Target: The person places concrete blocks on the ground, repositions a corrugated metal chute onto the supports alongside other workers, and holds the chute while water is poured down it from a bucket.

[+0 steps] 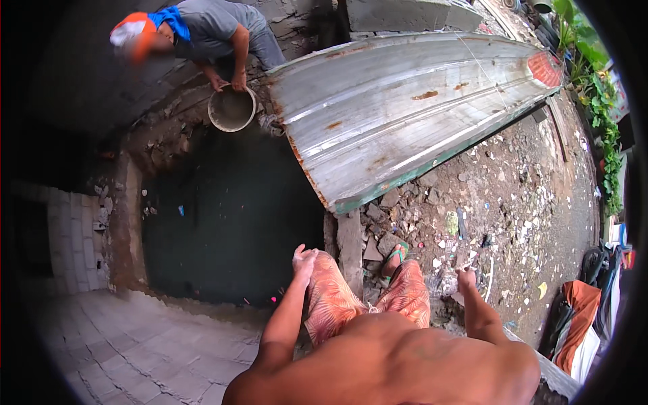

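My left hand (pixel 305 260) hangs beside my left knee, over the edge of a pit of dark water (pixel 223 209). Its fingers are apart and nothing shows in them. Out to the right, my right hand (pixel 466 277) hangs above rubble, its fingers curled in; I see nothing in it. My patterned orange shorts (pixel 334 287) lie between the hands, and a green flip-flop (pixel 399 253) is on my right foot. At the far left, another person (pixel 216 30) bends over and holds a round bucket (pixel 231 110) by its rim, tilted at the water's edge.
A rusty corrugated metal sheet (pixel 405 101) slants over the pit's far right side. A narrow concrete ledge (pixel 349 256) borders the water. Broken stones and litter (pixel 499 202) cover the ground at right. A block wall (pixel 128 344) stands near left; cloths (pixel 580 317) hang at right.
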Demonstrator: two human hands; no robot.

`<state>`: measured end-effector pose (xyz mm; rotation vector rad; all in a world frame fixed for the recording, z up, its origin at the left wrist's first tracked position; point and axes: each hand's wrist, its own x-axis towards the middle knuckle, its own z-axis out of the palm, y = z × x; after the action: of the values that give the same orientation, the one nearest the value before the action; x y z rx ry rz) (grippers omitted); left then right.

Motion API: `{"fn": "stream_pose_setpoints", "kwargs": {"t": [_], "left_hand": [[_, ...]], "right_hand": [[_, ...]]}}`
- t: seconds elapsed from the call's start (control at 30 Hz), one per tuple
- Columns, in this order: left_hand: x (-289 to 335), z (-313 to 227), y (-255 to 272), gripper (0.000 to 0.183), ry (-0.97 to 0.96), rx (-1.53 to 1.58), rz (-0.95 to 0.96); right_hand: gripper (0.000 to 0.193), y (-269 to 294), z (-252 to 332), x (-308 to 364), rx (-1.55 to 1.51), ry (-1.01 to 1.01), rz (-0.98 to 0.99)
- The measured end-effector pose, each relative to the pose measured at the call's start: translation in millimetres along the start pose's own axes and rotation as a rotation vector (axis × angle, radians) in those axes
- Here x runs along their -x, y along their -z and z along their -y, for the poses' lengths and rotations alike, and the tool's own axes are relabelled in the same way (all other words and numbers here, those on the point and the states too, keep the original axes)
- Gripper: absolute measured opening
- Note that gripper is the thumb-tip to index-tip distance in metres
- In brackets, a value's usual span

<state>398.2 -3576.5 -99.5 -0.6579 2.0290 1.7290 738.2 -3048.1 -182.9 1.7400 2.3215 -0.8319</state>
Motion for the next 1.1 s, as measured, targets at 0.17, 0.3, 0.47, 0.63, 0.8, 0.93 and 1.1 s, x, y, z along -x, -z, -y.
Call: {"fn": "stream_pose_setpoints", "kwargs": {"t": [0.17,0.3,0.47,0.63,0.8,0.93,1.1], "left_hand": [[20,39,80,0.028,0.461,0.161,-0.101],[54,75,144,0.039,0.780,0.165,-0.132],[70,60,131,0.034,0.709,0.081,-0.133],[59,30,77,0.023,0.612,0.101,-0.123],[64,18,37,0.034,0.459,0.147,-0.036],[83,19,57,0.032,0.380,0.101,-0.161],[119,-15,5,0.019,0.459,0.039,-0.153]], "right_hand": [[0.031,32,-4,71,-0.052,-0.244,0.184],[0.058,31,113,134,-0.052,-0.091,0.241],[0.062,37,207,158,-0.040,0.200,0.338],[0.061,48,224,121,-0.061,0.281,0.362],[0.064,77,209,92,-0.123,0.087,0.368],[0.059,72,218,86,-0.137,0.023,0.464],[0.041,38,78,25,-0.354,-0.187,0.373]]}}
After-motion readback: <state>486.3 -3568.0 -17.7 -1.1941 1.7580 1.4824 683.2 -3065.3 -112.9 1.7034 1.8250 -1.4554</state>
